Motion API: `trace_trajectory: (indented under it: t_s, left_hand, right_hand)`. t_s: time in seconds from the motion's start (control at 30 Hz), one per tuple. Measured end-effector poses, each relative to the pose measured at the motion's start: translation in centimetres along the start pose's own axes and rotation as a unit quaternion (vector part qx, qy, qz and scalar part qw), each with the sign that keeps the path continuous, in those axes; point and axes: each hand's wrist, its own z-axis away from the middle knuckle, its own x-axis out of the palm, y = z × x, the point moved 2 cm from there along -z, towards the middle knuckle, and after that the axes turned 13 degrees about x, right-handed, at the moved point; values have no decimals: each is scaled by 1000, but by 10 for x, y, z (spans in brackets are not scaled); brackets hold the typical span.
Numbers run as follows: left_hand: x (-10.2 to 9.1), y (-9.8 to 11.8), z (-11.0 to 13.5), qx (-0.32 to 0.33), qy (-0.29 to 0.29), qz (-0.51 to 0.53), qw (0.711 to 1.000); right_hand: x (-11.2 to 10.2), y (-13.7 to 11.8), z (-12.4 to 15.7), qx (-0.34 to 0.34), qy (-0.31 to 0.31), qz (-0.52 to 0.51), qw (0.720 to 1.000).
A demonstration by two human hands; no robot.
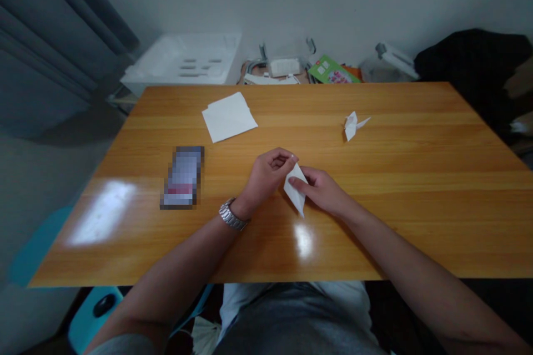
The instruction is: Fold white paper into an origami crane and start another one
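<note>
Between my two hands is a small piece of white folded paper (296, 195), kite-shaped, with one point aimed down toward me. My left hand (272, 169), with a metal watch (233, 214) on its wrist, pinches the paper's upper tip between thumb and fingers. On the paper's right edge my right hand (320, 189) has a grip, its thumb on the near face and its fingers behind. Further back on the right stands a folded white paper crane (352, 126). A few white paper sheets (230, 117) lie stacked at the back left.
A phone (183, 177), blurred by pixels, lies left of my hands on the wooden table (416, 177). Beyond the far edge are a white foam box (187, 61), a green booklet (333, 70) and a dark bag or cloth (470, 61). A blue chair (89, 316) is at the lower left.
</note>
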Motion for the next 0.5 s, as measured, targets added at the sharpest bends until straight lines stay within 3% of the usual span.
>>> trace_trajectory:
  t_s: [0.1,0.27,0.5]
  left_hand:
    - [-3,1,-1,-11,1,0,1000]
    - [-7,-1,-3,-26,10,32,999]
    - [-8,-5,-3,-29,-5,27,999]
  right_hand:
    - [2,-1,1,18,-7,-16,1000]
    - [5,-6,5,82,-43,-129,987]
    - [-2,-10,6,66,0,-65,996]
